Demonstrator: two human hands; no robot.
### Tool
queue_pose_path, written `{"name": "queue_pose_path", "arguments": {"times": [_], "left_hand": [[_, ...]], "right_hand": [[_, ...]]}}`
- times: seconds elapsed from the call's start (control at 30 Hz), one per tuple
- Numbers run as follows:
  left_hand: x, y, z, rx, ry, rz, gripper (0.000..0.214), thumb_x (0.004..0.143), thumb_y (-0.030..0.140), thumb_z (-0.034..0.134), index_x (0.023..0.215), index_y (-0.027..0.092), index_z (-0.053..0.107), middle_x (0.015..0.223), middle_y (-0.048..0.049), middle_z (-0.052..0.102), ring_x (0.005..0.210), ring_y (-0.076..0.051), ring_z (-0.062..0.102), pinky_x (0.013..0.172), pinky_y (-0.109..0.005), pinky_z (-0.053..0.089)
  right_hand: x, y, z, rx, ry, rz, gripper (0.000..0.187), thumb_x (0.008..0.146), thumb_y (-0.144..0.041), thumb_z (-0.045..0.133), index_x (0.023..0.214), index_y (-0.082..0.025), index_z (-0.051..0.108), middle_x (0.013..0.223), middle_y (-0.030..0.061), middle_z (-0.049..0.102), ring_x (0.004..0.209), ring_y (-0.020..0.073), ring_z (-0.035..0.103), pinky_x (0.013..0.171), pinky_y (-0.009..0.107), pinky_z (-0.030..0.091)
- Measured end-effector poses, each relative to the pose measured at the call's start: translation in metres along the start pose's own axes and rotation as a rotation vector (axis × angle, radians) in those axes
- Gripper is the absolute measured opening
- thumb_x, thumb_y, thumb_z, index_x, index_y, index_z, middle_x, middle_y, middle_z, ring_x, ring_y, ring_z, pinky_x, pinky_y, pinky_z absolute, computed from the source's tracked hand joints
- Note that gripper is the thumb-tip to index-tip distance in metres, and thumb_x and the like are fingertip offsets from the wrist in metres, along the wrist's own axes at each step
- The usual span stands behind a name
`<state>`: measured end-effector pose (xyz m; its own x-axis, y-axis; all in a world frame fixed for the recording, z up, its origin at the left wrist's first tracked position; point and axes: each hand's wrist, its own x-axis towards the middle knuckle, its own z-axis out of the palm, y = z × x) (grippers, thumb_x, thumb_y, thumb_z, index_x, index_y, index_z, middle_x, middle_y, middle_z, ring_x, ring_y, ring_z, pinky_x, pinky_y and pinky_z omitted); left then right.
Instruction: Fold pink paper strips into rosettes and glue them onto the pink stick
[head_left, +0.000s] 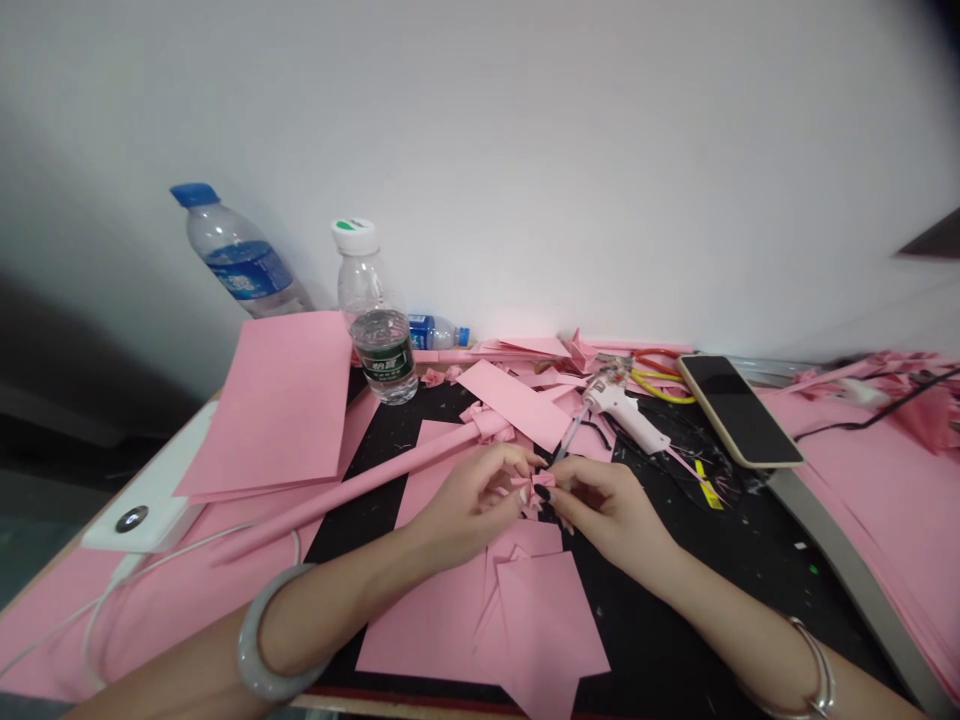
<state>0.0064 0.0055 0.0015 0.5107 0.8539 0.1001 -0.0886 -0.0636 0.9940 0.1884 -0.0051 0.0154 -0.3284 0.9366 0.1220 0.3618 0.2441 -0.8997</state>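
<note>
Much of my black tabletop [660, 620] lies under pink paper: a stack of pink sheets [262, 410] to my left, and a long rolled pink paper tube [352, 490] slanting away toward the far side. Ahead of my right hand [611, 510], a hot glue gun [622, 415] lies beside a smartphone [739, 410]. My left hand [469, 505] faces it across a small folded pink paper piece [536, 490], held straight in front of me between them. Fingers [517, 465] from both hands close on it, about equally near; its long axis is hard to tell.
</note>
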Motion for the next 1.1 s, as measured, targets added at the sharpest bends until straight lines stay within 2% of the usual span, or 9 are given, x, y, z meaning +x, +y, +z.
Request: {"name": "queue_pose_path", "arguments": {"times": [0.1, 0.23, 0.47, 0.7, 0.9, 1.1], "left_hand": [[-0.002, 0.0041, -0.0003, 0.084, 0.028, 0.023, 0.007, 0.082, 0.011, 0.053, 0.085, 0.017, 0.053, 0.115, -0.0094, 0.059, 0.095, -0.018, 0.062, 0.078, -0.029, 0.051], [-0.005, 0.0031, -0.0023, 0.184, 0.067, 0.139, 0.01, 0.081, 0.011, 0.055, 0.088, 0.017, 0.058, 0.117, -0.0112, 0.06, 0.108, -0.021, 0.059, 0.08, -0.029, 0.053], [-0.0053, 0.0022, -0.0046, 0.323, 0.084, 0.355, 0.012, 0.082, 0.007, 0.055, 0.082, 0.017, 0.061, 0.107, -0.0104, 0.067, 0.104, -0.02, 0.062, 0.09, -0.034, 0.049], [-0.0057, 0.004, -0.0041, 0.36, 0.088, 0.368, 0.013, 0.083, 0.007, 0.054, 0.082, 0.018, 0.062, 0.107, -0.0105, 0.068, 0.105, -0.02, 0.062, 0.091, -0.034, 0.048], [-0.0066, 0.0041, -0.0041, 0.383, 0.094, 0.382, 0.013, 0.084, 0.008, 0.054, 0.08, 0.018, 0.06, 0.108, -0.0103, 0.068, 0.103, -0.019, 0.063, 0.09, -0.033, 0.049], [-0.0052, 0.0011, -0.0048, 0.419, 0.108, 0.39, 0.011, 0.083, 0.009, 0.055, 0.079, 0.017, 0.059, 0.108, -0.0103, 0.067, 0.107, -0.02, 0.062, 0.092, -0.035, 0.049]], "right_hand": [[-0.0022, -0.0016, 0.0, 0.004, 0.078, -0.033, 0.006, 0.083, -0.023, 0.058, 0.08, -0.018, 0.06, 0.064, -0.0002, 0.057, 0.05, 0.0112, 0.052, 0.046, 0.023, 0.043], [-0.0059, -0.005, -0.0014, -0.028, 0.137, -0.157, 0.005, 0.084, -0.021, 0.057, 0.079, -0.02, 0.057, 0.079, 0.0052, 0.061, 0.067, 0.0156, 0.059, 0.055, 0.026, 0.05], [-0.008, -0.0054, -0.0016, -0.006, 0.178, -0.261, 0.012, 0.084, -0.014, 0.059, 0.083, -0.023, 0.051, 0.088, 0.0052, 0.058, 0.078, 0.0169, 0.06, 0.062, 0.027, 0.052], [-0.0073, -0.0062, -0.0022, -0.044, 0.184, -0.259, 0.013, 0.085, -0.014, 0.058, 0.09, -0.024, 0.051, 0.09, 0.0048, 0.056, 0.071, 0.0153, 0.057, 0.059, 0.028, 0.051], [-0.006, -0.0088, -0.0046, -0.223, 0.22, -0.356, 0.012, 0.084, -0.012, 0.06, 0.081, -0.022, 0.054, 0.074, 0.0024, 0.056, 0.071, 0.0169, 0.056, 0.063, 0.03, 0.047], [-0.0033, -0.006, -0.0042, -0.21, 0.157, -0.365, 0.01, 0.084, -0.01, 0.057, 0.085, -0.02, 0.061, 0.079, 0.0045, 0.063, 0.073, 0.0165, 0.06, 0.064, 0.028, 0.05]]}}
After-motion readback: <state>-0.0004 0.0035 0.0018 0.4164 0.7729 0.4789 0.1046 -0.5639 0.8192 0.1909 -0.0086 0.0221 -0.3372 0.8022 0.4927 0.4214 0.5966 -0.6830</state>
